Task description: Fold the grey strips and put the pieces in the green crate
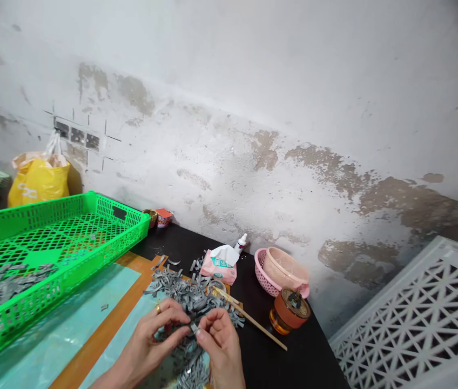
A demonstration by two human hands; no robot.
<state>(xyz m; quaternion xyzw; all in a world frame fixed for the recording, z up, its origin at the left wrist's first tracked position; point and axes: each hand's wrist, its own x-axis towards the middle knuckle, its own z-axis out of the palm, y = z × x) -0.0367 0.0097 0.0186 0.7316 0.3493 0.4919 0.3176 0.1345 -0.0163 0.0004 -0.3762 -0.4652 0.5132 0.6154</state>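
Note:
Both hands meet over a heap of small grey strips (172, 286) on the table. Between my fingertips is one small grey strip (194, 327). My left hand (152, 335), with a ring on one finger, pinches at the strip's left side, its thumb and index finger nearly together. My right hand (223, 340) grips the strip's right side between thumb and index finger, the other fingers curled. More grey pieces lie below the hands, partly hidden by them. A wooden stick (259, 327) lies just right of the heap, close to my right hand.
A green crate (121, 237) holding grey strips stands at the left. Behind the heap are a tissue pack (224, 272) and a small white bottle (241, 242). Pink baskets (265, 278) and a brown round container (291, 310) stand right. A white lattice crate (443, 259) is far right.

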